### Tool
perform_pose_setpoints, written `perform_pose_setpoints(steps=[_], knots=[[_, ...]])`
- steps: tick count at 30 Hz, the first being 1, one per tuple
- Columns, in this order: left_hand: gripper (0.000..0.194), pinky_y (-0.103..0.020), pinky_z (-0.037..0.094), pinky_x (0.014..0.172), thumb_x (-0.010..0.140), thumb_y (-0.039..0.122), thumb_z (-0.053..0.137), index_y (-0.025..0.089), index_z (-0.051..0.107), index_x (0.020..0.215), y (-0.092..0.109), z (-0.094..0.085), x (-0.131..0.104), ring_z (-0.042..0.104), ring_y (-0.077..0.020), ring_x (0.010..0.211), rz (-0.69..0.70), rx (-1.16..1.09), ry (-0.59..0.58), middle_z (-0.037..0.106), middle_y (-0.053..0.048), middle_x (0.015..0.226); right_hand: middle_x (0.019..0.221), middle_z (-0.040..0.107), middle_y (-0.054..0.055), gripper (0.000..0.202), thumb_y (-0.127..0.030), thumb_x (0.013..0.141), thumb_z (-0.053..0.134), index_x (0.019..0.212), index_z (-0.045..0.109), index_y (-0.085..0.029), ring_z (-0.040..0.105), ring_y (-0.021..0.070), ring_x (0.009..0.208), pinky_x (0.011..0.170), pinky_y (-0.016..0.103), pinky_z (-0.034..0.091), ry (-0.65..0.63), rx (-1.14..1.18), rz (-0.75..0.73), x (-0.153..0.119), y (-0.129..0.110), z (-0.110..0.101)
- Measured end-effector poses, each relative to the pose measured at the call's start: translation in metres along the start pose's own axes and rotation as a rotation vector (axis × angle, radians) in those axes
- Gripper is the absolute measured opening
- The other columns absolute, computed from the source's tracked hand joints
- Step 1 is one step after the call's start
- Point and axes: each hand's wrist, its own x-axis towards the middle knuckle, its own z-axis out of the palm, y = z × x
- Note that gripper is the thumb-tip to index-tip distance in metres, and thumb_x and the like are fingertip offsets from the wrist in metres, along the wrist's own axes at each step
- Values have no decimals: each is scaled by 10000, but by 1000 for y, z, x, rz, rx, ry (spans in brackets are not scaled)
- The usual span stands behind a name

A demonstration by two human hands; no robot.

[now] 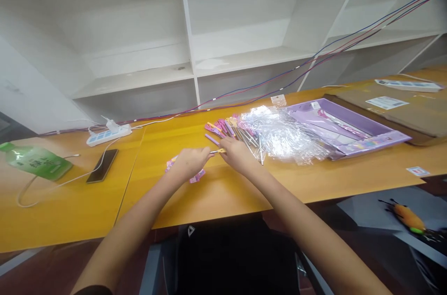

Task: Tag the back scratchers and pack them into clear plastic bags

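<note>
My left hand (193, 161) and my right hand (234, 151) meet over the yellow table (216, 197), each closed on one end of a small pen-like stick (215, 151). Its shaft looks silvery and the end at my right fingers is yellow. Under my left hand lie pink and purple printed pieces (197, 177), partly covered. Just beyond my right hand, a pile of similar sticks (240, 131) in pink, purple, yellow and silver is spread out. Against that pile rests a heap of clear plastic wrappers (282, 134).
A purple tray (394, 139) and a cardboard box (419, 116) stand at the right. To the left are a green bottle (35, 160), a phone (102, 166) and a white power strip (109, 135) with cables. White shelves (244, 60) rise behind the table.
</note>
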Motion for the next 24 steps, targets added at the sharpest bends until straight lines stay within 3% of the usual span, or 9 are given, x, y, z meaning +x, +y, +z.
perform_pose_setpoints(steps=[2,3,5,7,10,13,16,19,24], knots=[[273,-286,392,652,1030,411,562,197,562,860,-6,2,-2,537,-160,617,-94,-420,82,555,-3,696,1085,684,136,209,-240,945,620,1131,609,-144,654,222,924,844,326,515,202,285,123,-2,10,3],[275,-282,398,641,1029,417,538,200,556,862,-7,3,-2,511,-148,604,-135,-643,122,528,8,694,1074,671,117,244,-313,965,615,1149,580,-156,638,200,850,796,324,520,232,436,183,-4,11,5],[273,-280,433,642,1033,428,469,198,561,919,-2,9,1,506,-135,613,-189,-1049,199,521,9,738,1036,663,76,300,-443,1016,544,1160,562,-181,599,164,735,712,309,514,96,711,217,-11,5,13],[252,-288,482,689,1006,430,491,191,573,994,9,18,4,558,-134,675,-238,-1368,281,550,-5,806,1020,675,57,341,-510,1024,535,1142,585,-194,608,165,758,716,303,511,-120,867,139,-24,-10,28],[280,-299,517,811,888,398,695,174,635,1045,22,33,4,645,-160,875,-335,-1697,350,633,-52,937,943,678,30,287,-478,1011,586,1092,604,-204,615,179,814,750,298,493,-119,899,142,-46,-29,51],[304,-301,509,892,876,412,734,178,715,1069,21,43,-2,637,-199,1068,-348,-1574,317,689,-101,1129,812,611,-3,313,-472,1075,454,972,595,-213,570,169,741,709,290,449,-33,847,227,-66,-26,54],[319,-312,512,880,899,453,719,181,745,1063,3,45,-10,629,-203,1017,-268,-1458,213,698,-103,1109,809,575,-3,392,-535,1081,413,1005,626,-215,561,177,761,719,293,438,26,782,278,-83,-1,33],[290,-284,481,730,900,449,723,159,735,894,-24,46,-21,573,-154,775,-217,-1476,139,634,-54,865,788,540,-1,441,-586,1060,418,1069,654,-213,532,179,728,681,292,432,118,740,372,-97,41,-2],[252,-259,379,613,937,427,652,192,701,864,-58,55,-36,477,-137,660,-267,-1358,279,527,4,712,755,517,5,497,-628,1016,418,1075,670,-203,493,176,651,609,302,411,400,390,576,-123,136,-69]])
